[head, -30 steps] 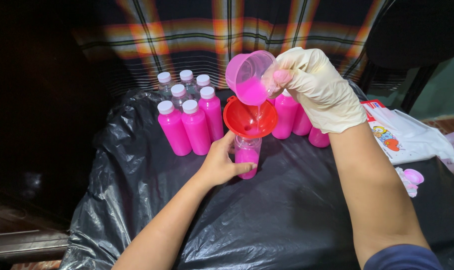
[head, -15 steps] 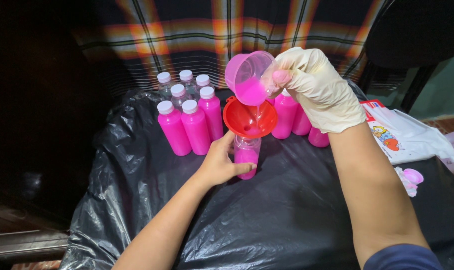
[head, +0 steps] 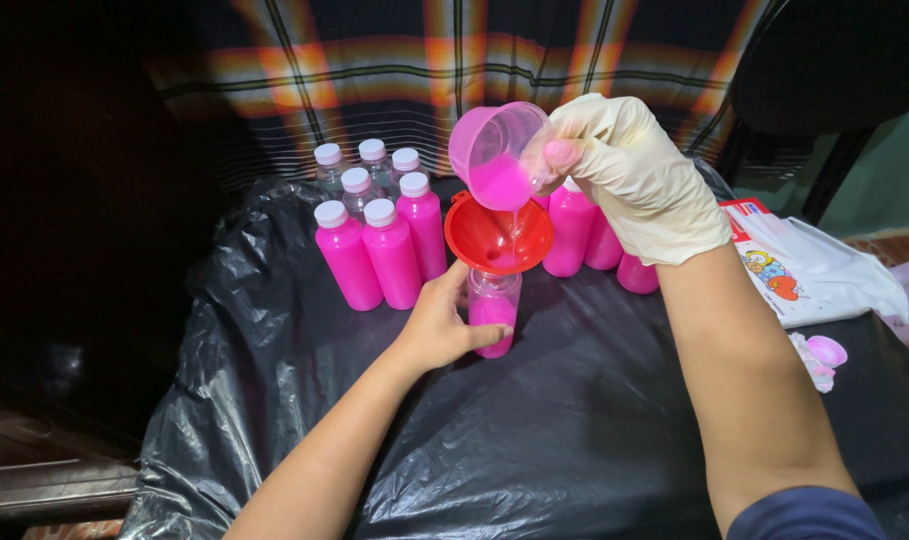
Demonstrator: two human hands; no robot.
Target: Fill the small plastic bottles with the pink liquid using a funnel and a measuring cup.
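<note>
A gloved right hand tips a translucent pink plastic cup over a red plastic funnel seated in a small clear bottle gripped by the bare left hand.

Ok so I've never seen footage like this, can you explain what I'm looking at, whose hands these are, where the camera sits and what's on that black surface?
The camera sits on a person's head and looks down at their own two hands. The right hand, in a pale glove, tilts a small pink cup so pink liquid runs into a red funnel. The funnel sits in a clear bottle, partly filled, which the bare left hand grips. Everything stands on a black plastic sheet. Behind are capped bottles, most full of pink liquid. At the right lie a white printed bag and loose pink caps.
</note>
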